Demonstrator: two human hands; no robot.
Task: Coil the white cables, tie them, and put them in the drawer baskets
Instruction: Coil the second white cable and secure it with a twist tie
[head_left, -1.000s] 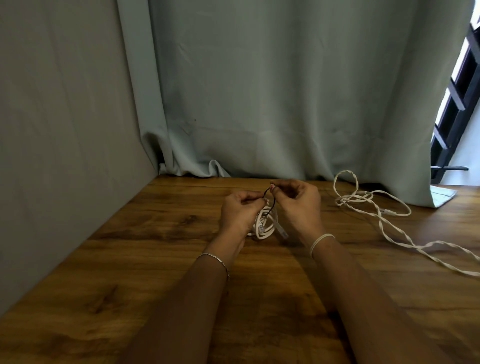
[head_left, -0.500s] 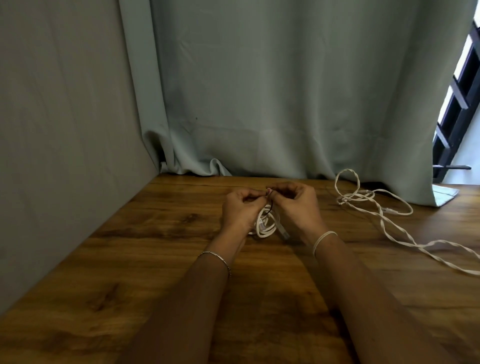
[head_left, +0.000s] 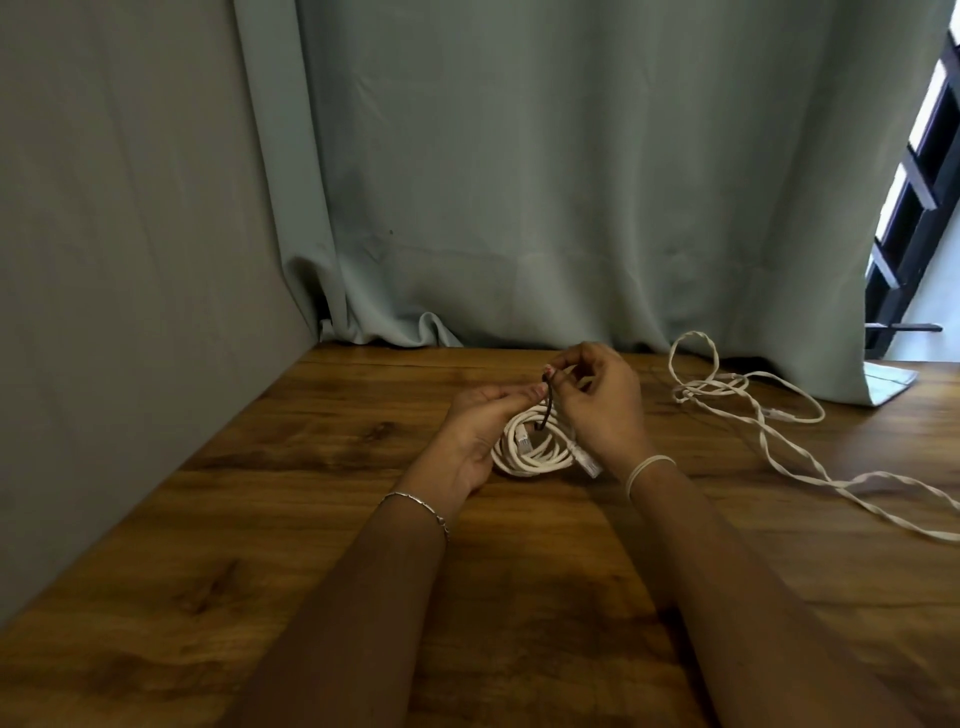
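The left hand (head_left: 475, 431) and right hand (head_left: 602, 405) pinch a dark tie (head_left: 546, 410) with closed fingers. It loops through the coiled white cable (head_left: 524, 457) lying mid-surface (head_left: 311, 493). A loose white cable (head_left: 711, 387) sprawls toward two o'clock.

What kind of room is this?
Probably a room in a home: a wooden table sits against a wall and a long grey-green curtain, with a bright window at the right.

Curtained home corner, wooden table (head_left: 311, 545)
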